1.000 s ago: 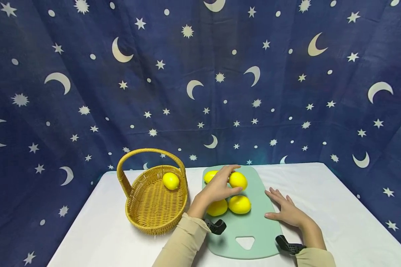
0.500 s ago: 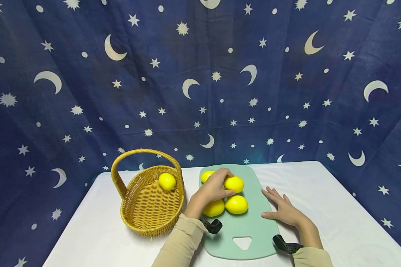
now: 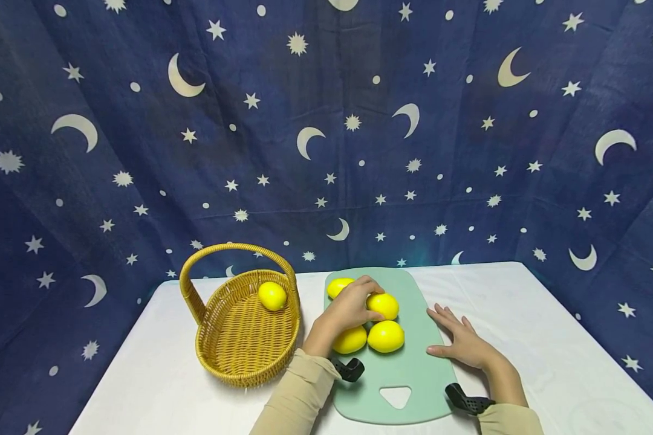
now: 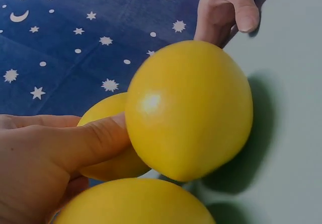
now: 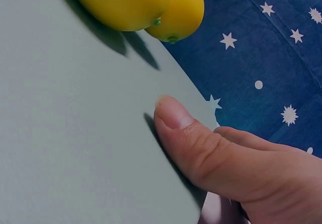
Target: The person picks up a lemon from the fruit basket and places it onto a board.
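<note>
Nearest me, my right hand (image 3: 464, 344) lies flat with its fingers straight and spread, resting on the right edge of the pale green cutting board (image 3: 413, 368), the thumb pressed on the board's surface in the right wrist view. The board sits at the middle of the white table (image 3: 549, 338), its handle hole toward the near edge. Four lemons are on it: two near lemons side by side around the board's middle, and two toward its far edge. My left hand (image 3: 347, 312) reaches over the left near lemon (image 3: 350, 340) and curls its fingers and thumb around the far right lemon (image 3: 383, 306), gripping it. The other far lemon (image 3: 338, 286) lies at the board's far left corner. Left of the board stands a wicker basket (image 3: 239, 350) holding a fifth lemon (image 3: 272, 295) against its far wall.
</note>
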`<state>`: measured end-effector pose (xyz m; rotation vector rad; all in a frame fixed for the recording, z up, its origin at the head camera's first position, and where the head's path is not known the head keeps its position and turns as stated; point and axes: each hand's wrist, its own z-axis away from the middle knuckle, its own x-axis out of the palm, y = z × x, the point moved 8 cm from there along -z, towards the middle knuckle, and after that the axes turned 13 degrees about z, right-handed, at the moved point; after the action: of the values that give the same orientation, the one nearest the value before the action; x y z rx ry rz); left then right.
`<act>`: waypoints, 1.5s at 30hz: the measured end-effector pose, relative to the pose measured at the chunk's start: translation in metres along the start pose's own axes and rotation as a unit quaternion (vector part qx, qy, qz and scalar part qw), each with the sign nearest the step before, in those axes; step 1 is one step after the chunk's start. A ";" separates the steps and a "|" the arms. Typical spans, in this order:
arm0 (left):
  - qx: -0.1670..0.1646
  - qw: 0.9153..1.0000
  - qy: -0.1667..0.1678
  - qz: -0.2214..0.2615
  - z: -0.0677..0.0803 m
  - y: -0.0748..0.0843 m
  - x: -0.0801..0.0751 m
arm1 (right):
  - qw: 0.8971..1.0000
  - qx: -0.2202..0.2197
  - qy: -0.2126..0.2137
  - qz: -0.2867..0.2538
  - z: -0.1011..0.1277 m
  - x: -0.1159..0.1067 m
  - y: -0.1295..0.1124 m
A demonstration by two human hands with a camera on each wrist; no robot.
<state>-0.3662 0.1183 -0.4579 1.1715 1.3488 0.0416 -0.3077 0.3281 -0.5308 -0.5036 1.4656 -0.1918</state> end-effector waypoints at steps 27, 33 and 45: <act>-0.050 0.992 -0.019 -0.118 0.001 -0.006 0.007 | 1.000 0.004 -0.002 -0.002 0.001 -0.001 -0.003; -0.054 0.992 -0.020 -0.113 0.002 -0.005 0.007 | 1.000 -0.001 -0.002 -0.002 0.000 -0.001 -0.002; -0.059 0.992 -0.025 -0.105 0.004 -0.003 0.005 | 1.000 -0.004 0.003 -0.003 0.000 0.000 -0.001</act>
<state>-0.3635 0.1171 -0.4645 0.9216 1.4000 -0.0574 -0.3075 0.3275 -0.5300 -0.5146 1.4711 -0.1911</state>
